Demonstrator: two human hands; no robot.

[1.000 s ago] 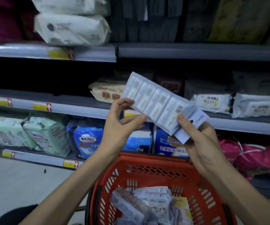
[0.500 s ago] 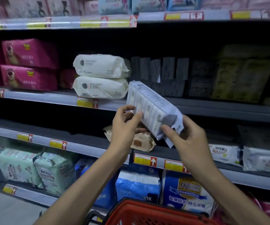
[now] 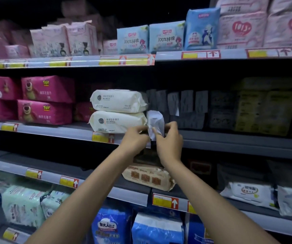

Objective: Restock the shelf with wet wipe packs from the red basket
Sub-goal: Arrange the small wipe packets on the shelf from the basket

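Note:
A pale lilac-white wet wipe pack (image 3: 155,122) stands end-on at the front of the middle shelf (image 3: 229,138), just right of two stacked cream packs (image 3: 119,111). My left hand (image 3: 135,138) pinches its near end from the left. From the right, my right hand (image 3: 168,138) grips the same end. Behind the pack stands a row of similar grey packs (image 3: 182,106) in shadow. The red basket is out of view.
Pink bear-print packs (image 3: 45,99) fill the middle shelf's left side. The shelf above carries pink and blue packs (image 3: 166,36). A tan pack (image 3: 148,176) and white packs (image 3: 250,192) lie on the shelf below, with blue bags (image 3: 155,228) lower down.
My view has tilted up and the basket has dropped out of sight. Both hands carried the pack up and forward, turning it end-on onto the middle shelf beside the cream packs.

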